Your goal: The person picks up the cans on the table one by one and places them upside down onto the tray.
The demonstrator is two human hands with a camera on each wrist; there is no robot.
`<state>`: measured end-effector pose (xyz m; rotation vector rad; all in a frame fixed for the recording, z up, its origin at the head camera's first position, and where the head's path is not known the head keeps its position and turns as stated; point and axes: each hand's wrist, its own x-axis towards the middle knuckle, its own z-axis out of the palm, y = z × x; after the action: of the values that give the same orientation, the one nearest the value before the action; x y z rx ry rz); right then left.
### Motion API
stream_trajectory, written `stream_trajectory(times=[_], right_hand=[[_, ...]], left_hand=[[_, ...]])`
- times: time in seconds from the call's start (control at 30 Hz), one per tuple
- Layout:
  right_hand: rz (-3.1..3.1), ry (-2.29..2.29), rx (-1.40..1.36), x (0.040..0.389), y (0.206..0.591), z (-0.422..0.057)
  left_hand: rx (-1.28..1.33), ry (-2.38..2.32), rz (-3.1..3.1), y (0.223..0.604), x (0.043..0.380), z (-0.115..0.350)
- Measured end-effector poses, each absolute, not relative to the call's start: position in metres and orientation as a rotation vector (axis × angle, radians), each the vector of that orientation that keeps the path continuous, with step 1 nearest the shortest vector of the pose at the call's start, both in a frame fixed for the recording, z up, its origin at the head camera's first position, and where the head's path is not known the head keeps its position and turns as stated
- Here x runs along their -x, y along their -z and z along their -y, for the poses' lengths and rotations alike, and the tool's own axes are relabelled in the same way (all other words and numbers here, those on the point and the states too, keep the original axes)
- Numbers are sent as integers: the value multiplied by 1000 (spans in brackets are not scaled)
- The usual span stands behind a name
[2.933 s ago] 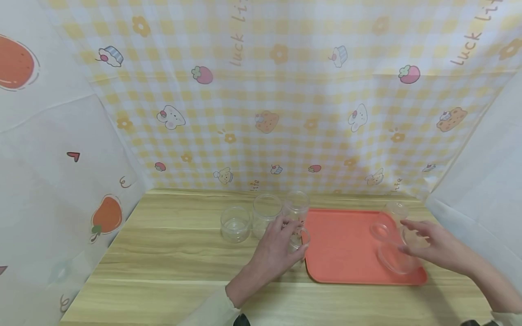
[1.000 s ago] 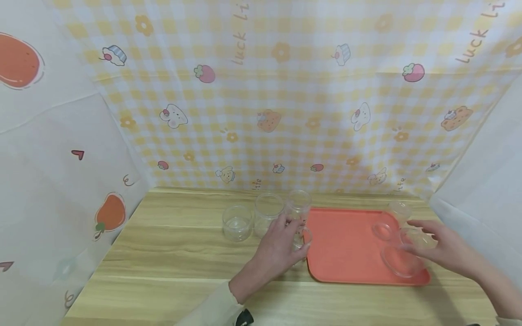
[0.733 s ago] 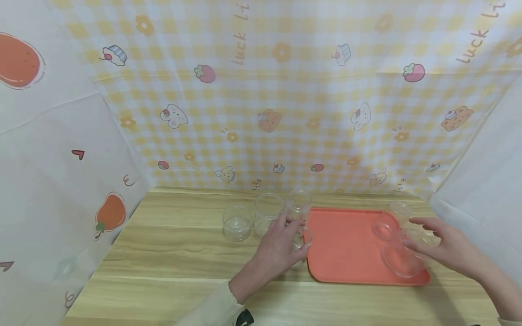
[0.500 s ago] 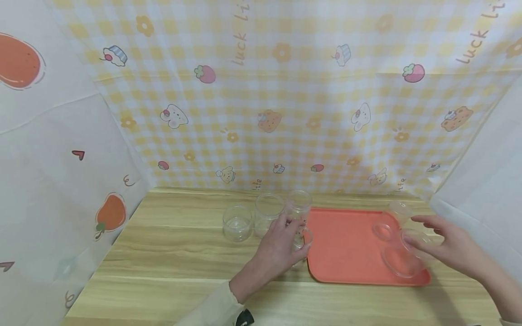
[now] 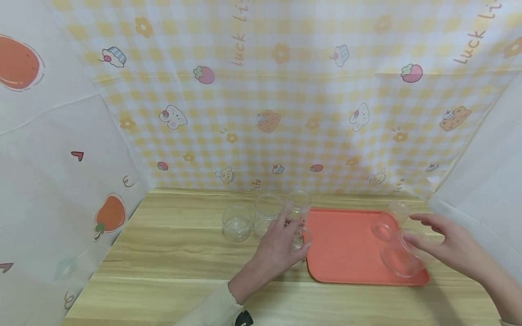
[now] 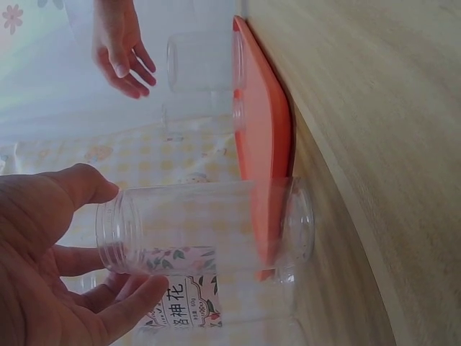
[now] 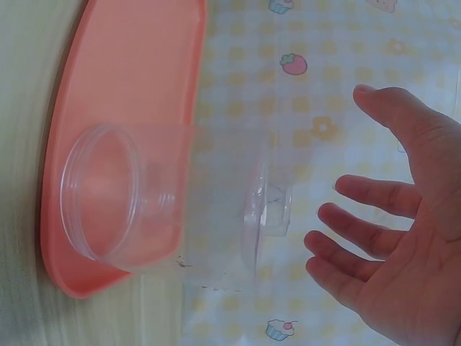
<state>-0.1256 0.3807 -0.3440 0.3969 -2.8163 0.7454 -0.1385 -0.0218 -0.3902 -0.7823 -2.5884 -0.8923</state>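
Observation:
My left hand [image 5: 275, 242] holds a clear jar [image 6: 209, 216] by its threaded mouth, thumb on one side and fingers on the other. That jar stands on the wood table, against the left end of an orange tray [image 5: 346, 246]. Behind it is another clear jar with a printed floral label [image 6: 191, 303]. My right hand [image 5: 446, 244] hovers by a clear jar [image 7: 209, 202] on the tray's right end. In the right wrist view its spread fingers are apart from that jar, which has its threaded rim down on the tray.
Left of my left hand stand a short clear jar [image 5: 237, 224] and a wider, taller clear jar [image 5: 267, 208]. A further clear jar [image 5: 398, 210] is at the tray's back right corner. A checked cloth [image 5: 269, 90] hangs behind the table.
My right hand has let go of the clear jar on the tray and drawn slightly back to the right, its fingers spreading. My left hand keeps its hold on its jar.

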Motion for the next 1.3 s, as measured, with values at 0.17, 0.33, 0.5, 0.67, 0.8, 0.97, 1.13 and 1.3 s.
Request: stream_trajectory(times=[0.17,0.33,0.5,0.67,0.8,0.97,1.13,1.3], right_hand=[[2800,-755,-411,125,343,-379],[2773,-769,-430,125,343,-376],[2753,-800,-452,124,343,-373],[2736,-824,-474,124,345,-370],[2725,-844,-486,124,347,-369],[2738,-867,-469,123,347,-367],[2723,-886,-485,123,348,-365],[2683,-901,-516,125,349,-362]], left_hand=[[764,899,2616,389,138,22],[763,907,2629,387,137,22],[762,926,2616,385,136,24],[789,948,2600,381,135,25],[796,975,2594,377,135,28],[814,957,2553,372,136,30],[846,1003,2503,372,135,29],[853,1044,2469,371,135,29]])
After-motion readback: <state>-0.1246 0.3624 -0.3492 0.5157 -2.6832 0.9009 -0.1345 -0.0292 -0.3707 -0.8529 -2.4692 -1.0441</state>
